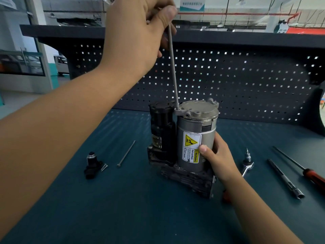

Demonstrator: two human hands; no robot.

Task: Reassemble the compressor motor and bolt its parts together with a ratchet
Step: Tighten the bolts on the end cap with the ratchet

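The person's left arm reaches up and forward from the lower left, the left hand [140,30] raised well above the bench with its back toward us. Its fingers are curled in a pinch on the top end of a long bolt [173,71]. The bolt is a thin grey rod, nearly upright and leaning a little to the left at the top. Its lower tip sits in a hole in a lug on the cap [198,108] of the motor [191,127].

The right arm comes in low from the lower right. The right hand [217,157] wraps around the lower right side of the motor's silver can, with the thumb pressed on the yellow warning label.

The motor stands upright near the middle of the blue-green bench [123,208], its long axis vertical and its cap on top. A black cylinder [162,124] stands just beside it on the left, and both rise from a dark base block [186,176].

To the left, a second long bolt [126,154] lies flat on the bench, angled away toward the pegboard [228,76]. Further left is a small black part [91,166] with two screws [104,167] beside it.

To the right of the right wrist lies the ratchet [247,162], its bit pointing up. Beyond it are a long socket driver [284,178] and a red-handled screwdriver [299,168], both lying on a diagonal.
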